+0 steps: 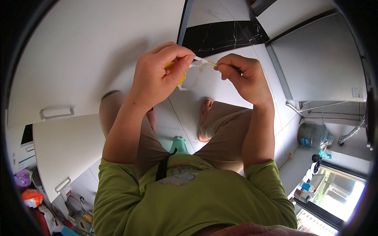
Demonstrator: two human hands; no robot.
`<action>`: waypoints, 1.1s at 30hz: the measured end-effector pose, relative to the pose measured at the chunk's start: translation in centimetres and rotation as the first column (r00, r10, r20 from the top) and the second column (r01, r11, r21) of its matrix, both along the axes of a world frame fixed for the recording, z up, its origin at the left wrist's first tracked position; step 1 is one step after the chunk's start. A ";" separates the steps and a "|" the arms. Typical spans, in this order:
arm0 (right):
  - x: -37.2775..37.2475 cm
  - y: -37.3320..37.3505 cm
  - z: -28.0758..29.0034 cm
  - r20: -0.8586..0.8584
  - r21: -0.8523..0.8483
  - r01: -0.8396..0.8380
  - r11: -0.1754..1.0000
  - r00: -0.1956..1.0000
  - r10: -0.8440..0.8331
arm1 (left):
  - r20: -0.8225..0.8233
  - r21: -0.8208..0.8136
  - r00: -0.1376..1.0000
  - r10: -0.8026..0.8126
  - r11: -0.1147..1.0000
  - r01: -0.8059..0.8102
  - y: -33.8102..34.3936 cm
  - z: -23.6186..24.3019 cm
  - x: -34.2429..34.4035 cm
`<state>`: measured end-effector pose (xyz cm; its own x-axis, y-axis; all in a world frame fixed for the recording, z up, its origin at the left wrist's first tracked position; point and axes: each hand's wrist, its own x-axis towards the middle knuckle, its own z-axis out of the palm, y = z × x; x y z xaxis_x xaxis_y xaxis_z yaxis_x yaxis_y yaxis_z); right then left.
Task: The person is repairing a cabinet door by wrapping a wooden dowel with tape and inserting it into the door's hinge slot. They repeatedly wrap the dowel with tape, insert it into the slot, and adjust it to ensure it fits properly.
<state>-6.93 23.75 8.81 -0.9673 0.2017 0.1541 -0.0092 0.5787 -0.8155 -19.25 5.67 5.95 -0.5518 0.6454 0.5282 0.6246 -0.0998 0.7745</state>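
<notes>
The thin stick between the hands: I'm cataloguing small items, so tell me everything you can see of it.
The thin stick is slim and straight, light tan toward the right and, it seems, white toward the left; the tan part looks like wood. In the picture it slants slightly down to the right. The right hand pinches its tan end, and the white part reaches the left hand. Crumpled-looking pale material touches its middle, perhaps wrapped around it. Fingers hide both ends.

Rod (211, 63) between left hand (160, 72) and right hand (247, 76)
</notes>
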 end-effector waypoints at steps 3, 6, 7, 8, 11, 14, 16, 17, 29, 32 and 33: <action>-0.5 -0.5 -0.5 -0.003 -0.010 -0.011 1.000 1.000 0.011 | -0.022 0.046 0.999 0.045 0.998 -0.044 0.3 -0.6 0.1; -0.9 -1.1 -1.0 -0.061 -0.026 0.055 0.998 0.997 -0.057 | -0.140 0.095 0.973 0.182 0.981 -0.170 0.5 -1.1 0.4; -1.0 -1.3 -1.1 -0.067 -0.010 0.059 0.998 0.996 -0.059 | -0.173 0.098 0.960 0.222 0.973 -0.207 0.4 -1.1 0.6; -0.8 -1.4 -0.9 -0.079 0.010 0.067 0.998 0.995 -0.066 | -0.209 0.108 0.943 0.257 0.965 -0.239 0.5 -1.0 0.8; -0.6 -1.6 -1.0 -0.100 0.018 0.085 0.996 0.992 -0.083 | -0.236 0.156 0.922 0.307 0.948 -0.276 0.7 -1.0 1.1; -0.6 -1.8 -1.3 -0.120 -0.001 0.091 0.996 0.989 -0.090 | -0.238 0.194 0.914 0.330 0.938 -0.288 0.8 -1.1 1.0; -0.6 -1.9 -1.4 -0.133 -0.010 0.094 0.995 0.987 -0.095 | -0.229 0.202 0.912 0.339 0.933 -0.297 0.8 -1.3 1.0; -0.5 -1.9 -1.4 -0.138 -0.013 0.097 0.995 0.986 -0.098 | -0.225 0.206 0.911 0.344 0.931 -0.301 0.8 -1.3 1.0; 0.0 -1.1 -1.4 -0.110 -0.004 0.136 0.991 0.985 -0.136 | 0.203 0.090 0.978 0.047 0.994 -0.067 -0.3 -0.8 0.9; 0.1 -1.0 -1.3 -0.096 -0.020 0.120 0.993 0.988 -0.121 | 0.094 0.057 0.995 0.022 0.998 -0.027 -0.1 -1.6 0.3; 0.1 -1.0 -1.2 -0.097 -0.028 0.112 0.993 0.989 -0.115 | 0.139 0.114 0.990 -0.023 0.993 0.007 -0.1 -1.6 0.2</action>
<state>-6.78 22.79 7.58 -0.9184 0.3137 0.2412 -0.0251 0.5621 -0.8267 -19.07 5.58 4.32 -0.6164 0.5943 0.5166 0.5086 -0.2003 0.8374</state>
